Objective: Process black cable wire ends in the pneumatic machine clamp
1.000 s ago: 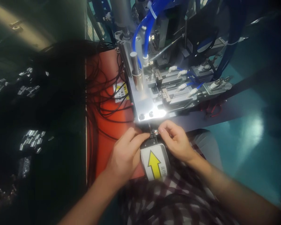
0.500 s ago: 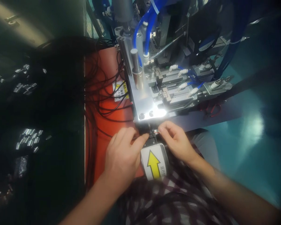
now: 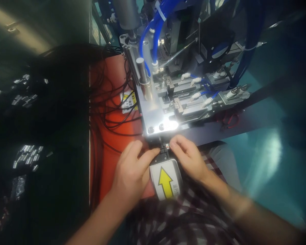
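My left hand (image 3: pixel 131 166) is at the left of a small dark fixture (image 3: pixel 164 153) on the front of the machine. Its thumb reaches out to touch the fixture, the fingers are apart from the thumb, and no held object shows. On the other side, my right hand (image 3: pixel 190 156) pinches a small shiny metal piece (image 3: pixel 167 146) at the fixture's right end. The fingertips partly hide this piece. Just below the fixture is a white cover (image 3: pixel 155 180) with a yellow arrow (image 3: pixel 165 182).
Beyond my hands stands a metal machine block (image 3: pixel 156 119) with blue air hoses (image 3: pixel 156 37) and small cylinders (image 3: pixel 193 102). Black cables (image 3: pixel 109 115) cross the orange base (image 3: pixel 114 136). Several small shiny pieces (image 3: pixel 28 156) lie on the dark surface at left.
The whole view has shifted slightly, so the machine sits a little lower and further left. Both hands stay at the fixture, with the right still pinching the metal piece.
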Demonstrator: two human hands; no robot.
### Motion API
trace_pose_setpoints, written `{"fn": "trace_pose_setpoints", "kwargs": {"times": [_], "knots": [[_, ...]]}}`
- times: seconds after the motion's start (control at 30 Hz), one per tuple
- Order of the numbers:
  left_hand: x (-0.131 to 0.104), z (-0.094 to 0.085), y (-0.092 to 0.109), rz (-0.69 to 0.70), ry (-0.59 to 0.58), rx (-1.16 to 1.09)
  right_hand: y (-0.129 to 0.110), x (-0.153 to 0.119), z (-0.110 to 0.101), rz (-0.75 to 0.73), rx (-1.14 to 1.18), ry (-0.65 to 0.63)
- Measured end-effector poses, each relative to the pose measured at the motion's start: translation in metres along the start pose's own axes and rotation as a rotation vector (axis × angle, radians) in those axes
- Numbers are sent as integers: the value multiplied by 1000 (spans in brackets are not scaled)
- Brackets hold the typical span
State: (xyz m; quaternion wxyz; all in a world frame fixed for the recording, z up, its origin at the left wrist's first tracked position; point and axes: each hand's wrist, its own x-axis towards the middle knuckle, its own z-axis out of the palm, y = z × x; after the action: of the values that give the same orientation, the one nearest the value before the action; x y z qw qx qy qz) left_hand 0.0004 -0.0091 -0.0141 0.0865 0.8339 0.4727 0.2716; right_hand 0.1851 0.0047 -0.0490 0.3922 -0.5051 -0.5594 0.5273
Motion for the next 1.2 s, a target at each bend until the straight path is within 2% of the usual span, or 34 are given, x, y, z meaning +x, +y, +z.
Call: {"fn": "trace_pose_setpoints", "kwargs": {"times": [0.17,0.4,0.63,0.77,0.93,1.1,1.2], "knots": [[-1,1,-3,2,14,-47,0,1,-2,-64,43,-21],[-3,2,1,-34,29,-44,-3,1,-7,-157,-190,-12],[0,2,6,9,28,43,-6,0,-1,23,68,8],[0,1,4,23,19,54,-5,0,0,28,134,21],[-1,0,4,5,-31,95,-1,0,1,80,82,25],[-1,0,5,-17,-35,111,-1,0,4,4,98,50],[-1,1,5,-22,-24,107,-2,0,3,32,112,37]]}}
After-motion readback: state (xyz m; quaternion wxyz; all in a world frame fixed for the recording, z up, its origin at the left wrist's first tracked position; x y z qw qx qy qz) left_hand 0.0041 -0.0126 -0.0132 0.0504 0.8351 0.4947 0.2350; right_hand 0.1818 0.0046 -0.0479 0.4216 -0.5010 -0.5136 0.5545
